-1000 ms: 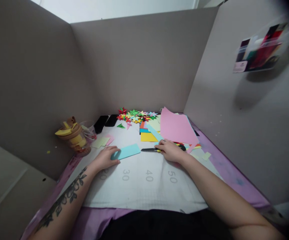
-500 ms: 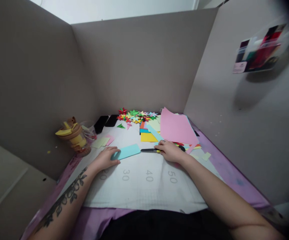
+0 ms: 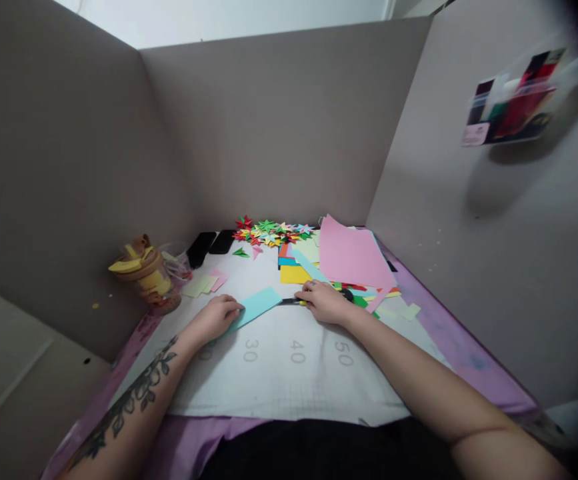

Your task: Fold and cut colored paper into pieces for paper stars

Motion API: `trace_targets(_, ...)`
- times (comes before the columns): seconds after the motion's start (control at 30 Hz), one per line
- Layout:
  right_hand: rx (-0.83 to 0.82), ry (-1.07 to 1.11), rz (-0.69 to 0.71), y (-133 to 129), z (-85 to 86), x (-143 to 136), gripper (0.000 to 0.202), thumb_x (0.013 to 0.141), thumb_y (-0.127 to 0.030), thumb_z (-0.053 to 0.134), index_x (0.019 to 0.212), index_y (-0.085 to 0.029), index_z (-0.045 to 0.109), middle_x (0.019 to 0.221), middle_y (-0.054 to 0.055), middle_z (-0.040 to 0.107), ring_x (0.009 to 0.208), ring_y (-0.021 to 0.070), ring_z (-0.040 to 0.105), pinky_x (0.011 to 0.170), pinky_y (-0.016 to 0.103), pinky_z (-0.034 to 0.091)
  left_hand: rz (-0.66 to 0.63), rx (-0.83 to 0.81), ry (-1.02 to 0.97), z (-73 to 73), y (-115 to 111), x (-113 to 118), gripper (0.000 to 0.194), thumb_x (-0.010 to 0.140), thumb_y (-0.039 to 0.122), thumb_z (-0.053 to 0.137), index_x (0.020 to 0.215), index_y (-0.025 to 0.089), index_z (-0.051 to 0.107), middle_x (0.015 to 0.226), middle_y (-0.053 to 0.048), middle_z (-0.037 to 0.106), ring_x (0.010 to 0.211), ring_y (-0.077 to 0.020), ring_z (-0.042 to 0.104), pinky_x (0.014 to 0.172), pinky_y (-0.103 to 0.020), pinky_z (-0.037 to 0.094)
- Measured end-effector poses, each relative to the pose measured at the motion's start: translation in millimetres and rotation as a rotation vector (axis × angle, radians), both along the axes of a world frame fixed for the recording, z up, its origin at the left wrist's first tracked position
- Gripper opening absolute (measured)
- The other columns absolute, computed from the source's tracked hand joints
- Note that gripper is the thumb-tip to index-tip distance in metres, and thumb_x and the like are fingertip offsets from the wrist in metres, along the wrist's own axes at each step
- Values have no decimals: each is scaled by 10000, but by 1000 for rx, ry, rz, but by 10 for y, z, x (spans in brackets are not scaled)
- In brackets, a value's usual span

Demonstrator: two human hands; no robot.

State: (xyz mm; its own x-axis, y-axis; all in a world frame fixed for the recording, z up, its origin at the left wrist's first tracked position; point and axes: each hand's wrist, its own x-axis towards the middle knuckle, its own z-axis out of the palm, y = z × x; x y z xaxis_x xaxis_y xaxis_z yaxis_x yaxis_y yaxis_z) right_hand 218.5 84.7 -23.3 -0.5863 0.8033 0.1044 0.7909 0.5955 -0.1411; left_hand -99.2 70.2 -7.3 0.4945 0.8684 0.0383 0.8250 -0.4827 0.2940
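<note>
A light blue folded-looking strip of paper (image 3: 259,307) lies slantwise on the white mat, its right end higher up the table. My left hand (image 3: 219,315) has its fingers closed over the strip's left part, and the thumb is hidden. My right hand (image 3: 325,301) is wrapped around a pair of scissors (image 3: 289,301) with dark blades and black and yellow handles. The blades point left, and their tips are at or very near the paper's right end; whether they touch, I cannot tell.
Folded paper stars (image 3: 271,231) cluster at the back. A large pink sheet (image 3: 353,257) covers other coloured papers on the right. Two black phones (image 3: 201,250), small paper slips (image 3: 203,285) and a cup with a yellow straw (image 3: 151,273) stand or lie left. Grey partitions (image 3: 279,133) surround the table.
The scissors and my right hand have shifted left towards the paper. The blue strip has turned, its left end now nearer me, and my left fingers have drawn closer together on it.
</note>
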Motion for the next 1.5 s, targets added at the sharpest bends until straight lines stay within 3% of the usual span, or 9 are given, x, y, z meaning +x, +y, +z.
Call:
trace_targets(0.23,11,-41,18,-3,36,-98,364,853,-159,438,1170,-245,596,1037,94,572,992,232,495,811,332,344,-81,-32,172,34,118,-13,436,783,192,444,1150,343,625,988,-41,580,909,-197,568,805,-267,423)
trace_targets(0.37,-2,-71,23,-29,58,-153,351,863,-167,444,1174,-238,589,1052,102,564,1007,233,483,817,329,332,-207,-179,316,153,200,47,576,775,143,403,1292,380,486,932,-23,567,796,-171,572,707,-231,416)
trace_targets(0.5,12,-81,30,-44,55,-183,333,861,-164,449,1153,-232,596,1043,99,570,993,230,485,801,327,331,-311,-332,423,266,311,107,787,657,235,583,1387,379,328,962,0,559,754,-163,563,654,-205,413)
trace_targets(0.67,18,-50,42,-25,21,-185,347,840,-144,465,1149,-231,598,1045,91,594,988,230,502,795,323,335,-272,-396,563,299,397,200,976,574,329,676,1429,374,206,1034,-21,579,760,-199,571,633,-237,422)
trace_targets(0.9,-36,50,12,30,20,-206,371,768,-74,519,1110,-192,601,994,75,645,968,198,522,801,281,347,-227,-423,684,336,403,344,1088,547,308,700,1450,344,95,1032,-48,619,777,-237,599,649,-282,455)
trace_targets(1.03,-21,60,68,29,16,-246,326,761,-68,520,1044,-181,637,974,71,654,964,193,518,820,282,349,-224,-452,711,282,469,346,1151,522,320,721,1452,336,43,1027,-51,636,807,-256,609,672,-297,467)
trace_targets(1.2,-3,71,93,3,-16,-227,331,754,-59,514,1028,-183,653,977,76,644,974,198,513,836,298,349,-222,-505,671,196,549,294,1184,506,337,730,1454,317,22,963,-27,663,784,-240,611,671,-285,472)
trace_targets(1.5,10,28,104,-64,12,-296,301,806,-102,504,1055,-191,648,981,82,633,954,200,507,833,319,340,-206,-532,669,238,526,327,1177,497,292,737,1451,338,49,903,-7,663,730,-218,597,658,-279,461)
